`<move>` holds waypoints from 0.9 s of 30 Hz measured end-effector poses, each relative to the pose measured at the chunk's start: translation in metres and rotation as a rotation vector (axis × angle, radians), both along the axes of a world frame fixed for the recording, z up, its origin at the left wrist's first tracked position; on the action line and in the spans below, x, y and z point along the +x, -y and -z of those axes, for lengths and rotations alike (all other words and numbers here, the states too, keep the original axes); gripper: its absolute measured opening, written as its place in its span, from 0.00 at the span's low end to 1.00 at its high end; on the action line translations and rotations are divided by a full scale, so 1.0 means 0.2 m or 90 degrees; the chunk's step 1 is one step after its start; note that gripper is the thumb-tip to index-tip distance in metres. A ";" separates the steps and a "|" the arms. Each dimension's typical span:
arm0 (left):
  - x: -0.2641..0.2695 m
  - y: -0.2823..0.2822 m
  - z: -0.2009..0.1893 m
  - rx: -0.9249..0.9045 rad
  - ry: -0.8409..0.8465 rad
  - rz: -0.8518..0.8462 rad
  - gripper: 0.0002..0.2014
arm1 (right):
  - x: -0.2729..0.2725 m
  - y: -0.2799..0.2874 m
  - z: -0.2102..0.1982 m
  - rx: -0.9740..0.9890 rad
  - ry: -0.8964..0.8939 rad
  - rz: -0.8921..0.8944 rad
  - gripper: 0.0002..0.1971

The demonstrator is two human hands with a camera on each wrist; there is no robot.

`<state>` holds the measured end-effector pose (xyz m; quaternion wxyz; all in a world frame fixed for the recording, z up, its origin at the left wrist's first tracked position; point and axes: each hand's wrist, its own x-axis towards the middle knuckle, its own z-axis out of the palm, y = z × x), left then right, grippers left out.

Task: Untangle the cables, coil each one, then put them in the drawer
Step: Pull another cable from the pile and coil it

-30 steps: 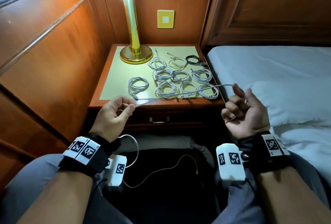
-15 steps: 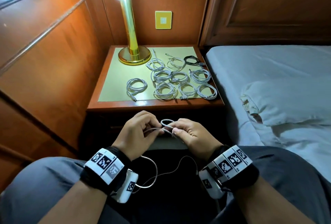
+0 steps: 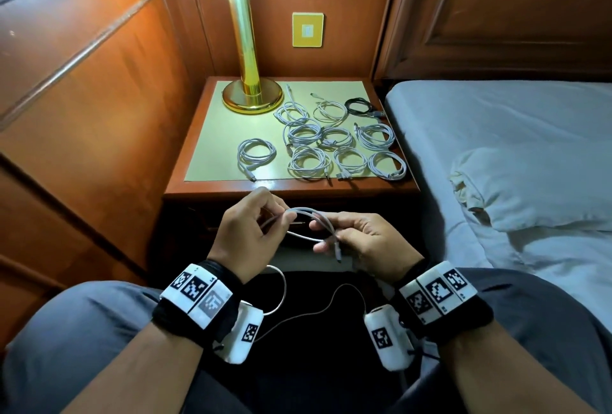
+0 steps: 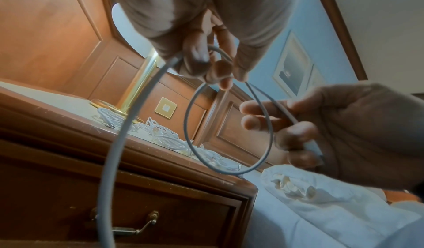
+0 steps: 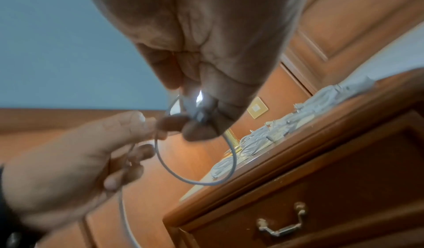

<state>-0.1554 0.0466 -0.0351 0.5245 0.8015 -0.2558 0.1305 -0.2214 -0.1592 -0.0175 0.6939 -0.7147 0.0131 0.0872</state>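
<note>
From the head view, our left hand (image 3: 248,231) and right hand (image 3: 357,241) both pinch the white cable (image 3: 308,214) before the nightstand (image 3: 291,191). At the left wrist, the loop could spring open. At the right wrist, the drawer (image 5: 321,206) sits closed; the hanging tail may snag.

My right hand (image 5: 206,56) at twelve o'clock pinching a white cable (image 5: 230,163) by its plug end, loop hanging below, my left hand (image 5: 75,163) at eight o'clock gripping the same cable, coiled cables (image 5: 270,132) on the nightstand (image 5: 286,170) at three o'clock, drawer (image 5: 344,188) handle at five o'clock
</note>
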 end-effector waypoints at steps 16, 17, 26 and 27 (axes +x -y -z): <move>-0.06 0.04 -0.05 -0.024 -0.091 0.096 0.11 | 0.00 0.00 0.04 -0.397 0.217 0.136 0.05; -0.06 0.05 -0.05 -0.004 -0.062 0.095 0.09 | 0.00 0.00 0.04 -0.414 0.219 0.140 0.09; 0.00 0.00 -0.04 0.046 0.031 0.060 0.06 | 0.01 0.03 0.01 -0.289 0.108 0.132 0.05; 0.00 0.00 -0.04 0.044 0.038 0.052 0.06 | 0.01 0.03 0.01 -0.319 0.131 0.139 0.04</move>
